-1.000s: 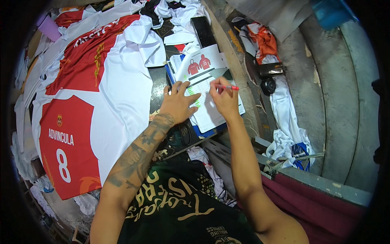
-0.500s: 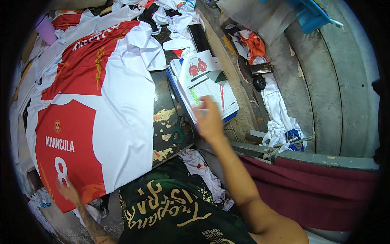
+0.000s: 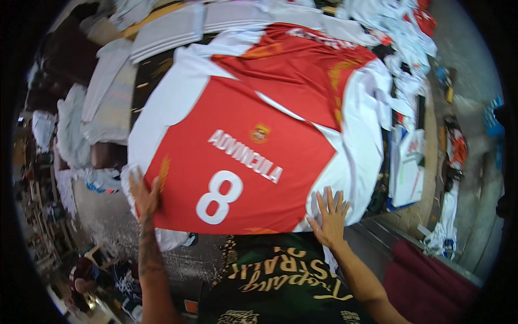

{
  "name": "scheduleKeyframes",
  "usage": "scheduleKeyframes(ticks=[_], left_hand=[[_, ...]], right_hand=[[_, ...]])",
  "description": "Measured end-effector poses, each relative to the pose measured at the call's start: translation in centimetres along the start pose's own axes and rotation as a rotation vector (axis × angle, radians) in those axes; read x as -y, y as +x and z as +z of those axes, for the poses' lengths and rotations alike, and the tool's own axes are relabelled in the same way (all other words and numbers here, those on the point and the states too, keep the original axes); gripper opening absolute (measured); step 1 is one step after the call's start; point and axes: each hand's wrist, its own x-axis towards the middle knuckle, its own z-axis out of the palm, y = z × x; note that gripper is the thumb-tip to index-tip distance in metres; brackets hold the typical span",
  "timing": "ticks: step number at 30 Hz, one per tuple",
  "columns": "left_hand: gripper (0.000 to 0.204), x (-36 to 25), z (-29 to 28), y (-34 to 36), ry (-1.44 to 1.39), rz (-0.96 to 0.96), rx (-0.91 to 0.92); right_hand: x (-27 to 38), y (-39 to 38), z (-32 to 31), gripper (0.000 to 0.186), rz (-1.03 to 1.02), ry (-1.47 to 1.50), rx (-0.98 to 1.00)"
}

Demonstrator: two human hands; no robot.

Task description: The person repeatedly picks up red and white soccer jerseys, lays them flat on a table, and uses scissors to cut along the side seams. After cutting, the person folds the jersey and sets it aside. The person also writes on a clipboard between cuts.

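Observation:
A large white cloth sheet (image 3: 362, 140) printed with red jersey panels is spread over the table. The lower red panel (image 3: 183, 156) bears white lettering, a big white numeral and a small yellow crest. Folds run across the sheet between this panel and the upper red panel (image 3: 294, 89). Flat on the sheet's near left edge, fingers apart, lies my left hand (image 3: 144, 197). My right hand (image 3: 330, 218) rests with spread fingers on the white border at the near right. Neither holds anything.
Printed papers (image 3: 407, 167) on a blue-edged backing lie right of the sheet. Folded white cloth stacks (image 3: 167, 33) line the far side, and a heap of white garments (image 3: 396, 48) fills the far right. Maroon cloth (image 3: 426, 281) hangs at the near right. A person (image 3: 81, 278) is at the lower left.
My right hand has left the papers and now lies on the sheet's near right edge. My left hand rests at the left edge. The view has turned left, and the sheet lies squarer before me.

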Motion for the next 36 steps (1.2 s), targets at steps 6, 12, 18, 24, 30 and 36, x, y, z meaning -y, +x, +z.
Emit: scheduleKeyframes(ticks=[6, 12, 18, 24, 30, 36], left_hand=[[0.099, -7.8, 1.5, 13.5, 0.185, -0.217, 0.012], [0.115, -16.3, 3.0, 25.0, -0.072, -0.218, 0.049], [0.093, -9.1, -0.9, 13.0, -0.066, -0.096, -0.417], [0.034, -20.6, -3.0, -8.8, -0.690, 0.004, 0.240], [0.045, -22.5, -7.1, -15.2, -0.923, 0.185, 0.104], [0.020, -14.3, -13.3, -20.7, -0.935, -0.256, -0.082]], right_hand=[[2.1, 7.8, 2.0, 0.093, -0.001, -0.232, -0.273], [-6.6, 26.4, -8.8, 0.082, -0.084, -0.260, -0.293], [7.5, 12.0, -1.1, 0.088, -0.643, -0.089, -0.120], [10.0, 7.5, -1.1, 0.020, -0.467, -0.005, -0.042], [19.2, 7.7, -13.1, 0.011, -0.691, 0.415, 0.170], [20.1, 5.5, -31.3, 0.010, -1.110, 0.382, -0.553]])
